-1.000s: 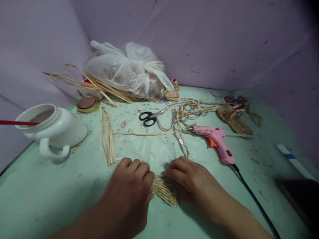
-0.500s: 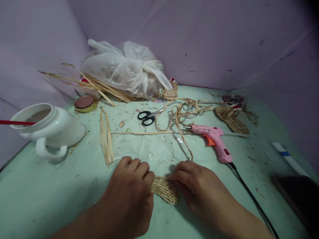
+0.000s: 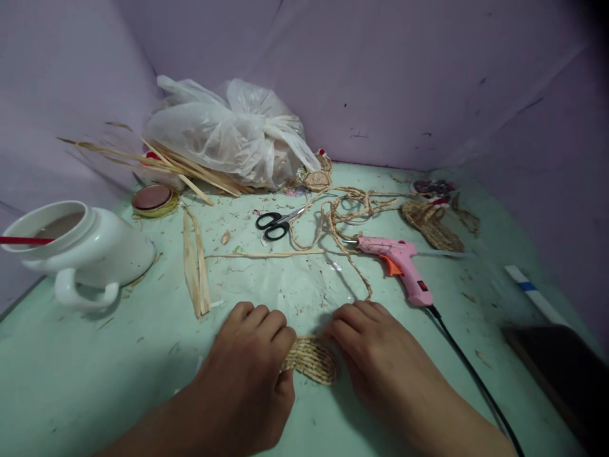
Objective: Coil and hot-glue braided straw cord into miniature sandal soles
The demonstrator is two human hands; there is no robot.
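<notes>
Both hands press on a small coiled straw braid piece (image 3: 311, 360) lying on the pale green table (image 3: 95, 374). My left hand (image 3: 247, 374) is curled into a loose fist, gripping the piece's left edge. My right hand (image 3: 375, 355) has its fingers bent over the piece's right edge. A loose braided straw rope (image 3: 349, 260) runs from near my right hand toward the back of the table.
A pink glue gun (image 3: 399, 266) with black cord (image 3: 471, 381) lies right of centre. Black scissors (image 3: 273, 223), straw strips (image 3: 193, 270), a white jug (image 3: 78, 251), a round tin (image 3: 152, 198), a plastic bag (image 3: 228, 133) and woven straw pieces (image 3: 431, 225) sit behind.
The hands have hardly moved on the straw piece; my right hand's fingers shifted slightly along its edge. The view has drifted a little to the right.
</notes>
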